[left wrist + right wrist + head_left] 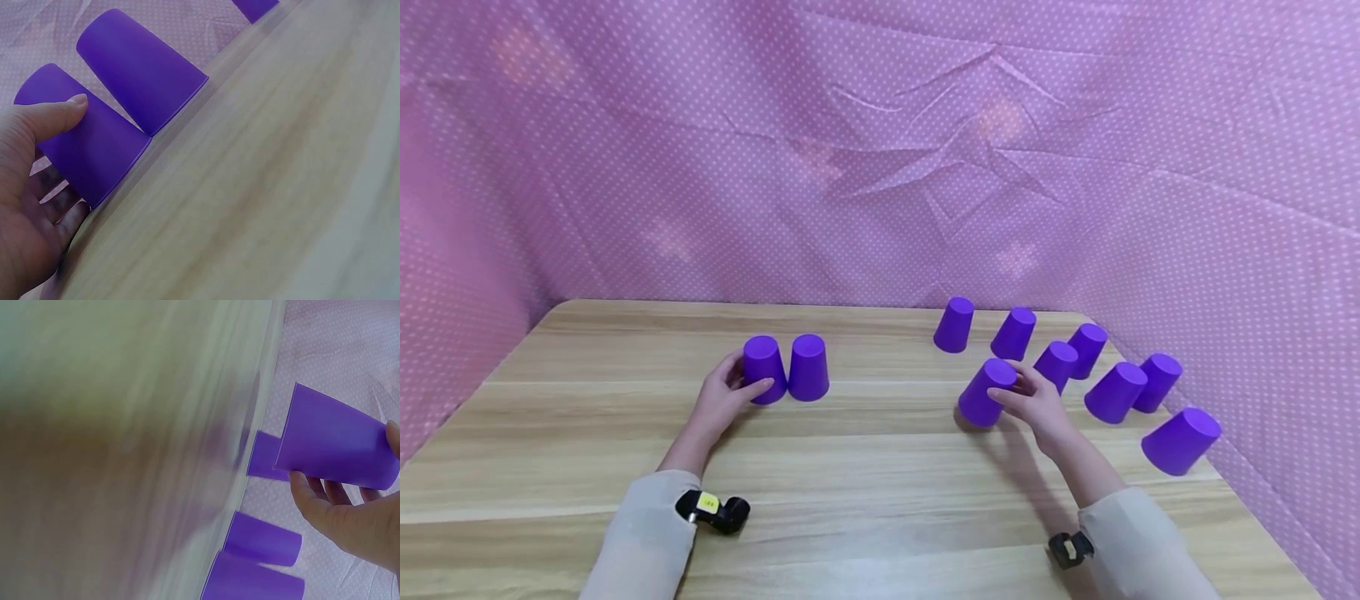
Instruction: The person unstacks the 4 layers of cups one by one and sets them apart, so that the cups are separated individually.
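Observation:
On the left half of the table, two purple cups stand upside down side by side. My left hand (724, 398) grips the outer purple cup (764, 367), its thumb across the near side and the fingers behind. That cup's rim meets the second purple cup (140, 72) in the left wrist view. Right of the middle, my right hand (1036, 404) holds another upside-down purple cup (985, 396) between thumb and fingers. In the right wrist view this held cup (334, 440) is off the tabletop, and a shadow lies under it.
Several more purple cups stand upside down at the right, among them one at the back (955, 325) and one nearest the right edge (1180, 443). The wooden table (880, 500) ends at a pink dotted cloth (880, 167) hanging behind and at both sides.

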The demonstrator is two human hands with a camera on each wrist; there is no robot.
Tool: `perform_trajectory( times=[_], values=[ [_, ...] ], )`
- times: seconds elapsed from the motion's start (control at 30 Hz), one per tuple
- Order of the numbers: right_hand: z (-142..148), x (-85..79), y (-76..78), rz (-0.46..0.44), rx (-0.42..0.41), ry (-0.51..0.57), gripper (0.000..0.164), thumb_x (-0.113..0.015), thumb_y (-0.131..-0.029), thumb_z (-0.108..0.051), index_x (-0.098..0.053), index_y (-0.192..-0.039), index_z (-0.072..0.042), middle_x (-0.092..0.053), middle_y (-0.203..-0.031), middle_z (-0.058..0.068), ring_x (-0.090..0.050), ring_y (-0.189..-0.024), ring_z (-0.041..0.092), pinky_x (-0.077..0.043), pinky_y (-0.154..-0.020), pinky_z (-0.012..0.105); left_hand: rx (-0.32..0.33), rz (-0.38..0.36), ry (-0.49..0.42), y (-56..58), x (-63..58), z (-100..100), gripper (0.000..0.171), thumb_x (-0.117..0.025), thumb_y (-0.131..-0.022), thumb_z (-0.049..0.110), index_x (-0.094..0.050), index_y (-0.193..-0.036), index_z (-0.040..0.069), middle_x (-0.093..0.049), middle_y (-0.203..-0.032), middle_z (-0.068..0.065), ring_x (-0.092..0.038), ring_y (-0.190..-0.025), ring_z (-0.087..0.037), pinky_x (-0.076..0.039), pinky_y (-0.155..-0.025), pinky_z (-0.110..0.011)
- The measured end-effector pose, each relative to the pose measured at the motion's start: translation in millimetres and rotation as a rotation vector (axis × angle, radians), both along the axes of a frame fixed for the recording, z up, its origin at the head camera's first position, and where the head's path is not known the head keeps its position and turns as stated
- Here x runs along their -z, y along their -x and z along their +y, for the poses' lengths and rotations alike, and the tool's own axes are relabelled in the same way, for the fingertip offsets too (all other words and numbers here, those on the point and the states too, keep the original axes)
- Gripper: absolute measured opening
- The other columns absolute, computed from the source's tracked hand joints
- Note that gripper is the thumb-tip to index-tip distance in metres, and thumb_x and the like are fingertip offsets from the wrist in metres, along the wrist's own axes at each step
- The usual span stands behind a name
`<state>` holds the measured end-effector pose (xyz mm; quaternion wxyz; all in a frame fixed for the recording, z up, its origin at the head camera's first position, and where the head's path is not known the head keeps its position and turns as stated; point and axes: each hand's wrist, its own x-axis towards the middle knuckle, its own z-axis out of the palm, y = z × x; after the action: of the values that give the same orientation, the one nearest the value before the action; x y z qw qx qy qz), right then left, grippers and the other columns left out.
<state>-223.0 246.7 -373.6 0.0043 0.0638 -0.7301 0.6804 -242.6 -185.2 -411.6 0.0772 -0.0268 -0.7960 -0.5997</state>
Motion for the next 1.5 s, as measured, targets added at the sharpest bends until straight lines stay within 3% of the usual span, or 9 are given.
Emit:
perform_trajectory(
  times=[0.13,0.37,0.53,0.97,1.5],
  values=[
    [12.9,3.3,-0.7,-0.016,0.026,-0.044,0.061,-0.071,-0.07,-0.018,-0.042,-0.122,-0.003,-0.052,-0.106,0.01,-0.053,-0.093,0.016,-0.046,-0.081,0.033,0.001,0.001,-0.001,-0.1,0.3,0.9,0.07,-0.067,-0.075,0.018,-0.029,-0.131,-0.002,-0.037,-0.124,-0.027,-0.034,-0.115,-0.034,-0.029,-0.097,-0.04],
    [59.4,39.8,15.2,-0.042,0.072,-0.024,0.054,-0.07,-0.073,-0.014,-0.046,-0.121,-0.014,-0.054,-0.106,0.004,-0.054,-0.093,0.013,-0.047,-0.077,0.026,0.0,0.001,-0.009,0.5,1.9,2.2,0.07,-0.068,-0.075,0.017,-0.03,-0.13,-0.002,-0.038,-0.124,-0.026,-0.035,-0.115,-0.034,-0.03,-0.097,-0.039],
    [82.5,47.4,18.1,-0.056,0.13,-0.021,0.06,-0.072,-0.07,-0.016,-0.044,-0.122,-0.012,-0.052,-0.107,0.007,-0.055,-0.092,0.013,-0.048,-0.076,0.024,0.0,-0.002,-0.023,-0.8,0.9,3.0,0.068,-0.067,-0.076,0.015,-0.03,-0.13,-0.002,-0.038,-0.123,-0.027,-0.035,-0.115,-0.034,-0.029,-0.097,-0.039],
    [135.3,50.4,16.6,-0.041,0.185,-0.035,0.058,-0.07,-0.072,-0.011,-0.043,-0.123,-0.011,-0.055,-0.101,0.001,-0.056,-0.087,0.008,-0.049,-0.071,0.021,-0.002,-0.015,-0.012,-0.7,0.5,0.7,0.071,-0.067,-0.075,0.017,-0.029,-0.131,-0.002,-0.036,-0.125,-0.026,-0.034,-0.116,-0.034,-0.029,-0.097,-0.039],
    [153.0,38.7,-0.1,-0.105,0.21,-0.066,0.062,-0.071,-0.071,-0.019,-0.039,-0.124,-0.012,-0.048,-0.101,-0.001,-0.054,-0.083,0.001,-0.048,-0.068,0.016,-0.001,-0.023,0.003,-1.3,-0.6,-0.1,0.071,-0.067,-0.076,0.02,-0.028,-0.132,0.0,-0.036,-0.126,-0.025,-0.033,-0.117,-0.033,-0.029,-0.097,-0.04]
  ],
)
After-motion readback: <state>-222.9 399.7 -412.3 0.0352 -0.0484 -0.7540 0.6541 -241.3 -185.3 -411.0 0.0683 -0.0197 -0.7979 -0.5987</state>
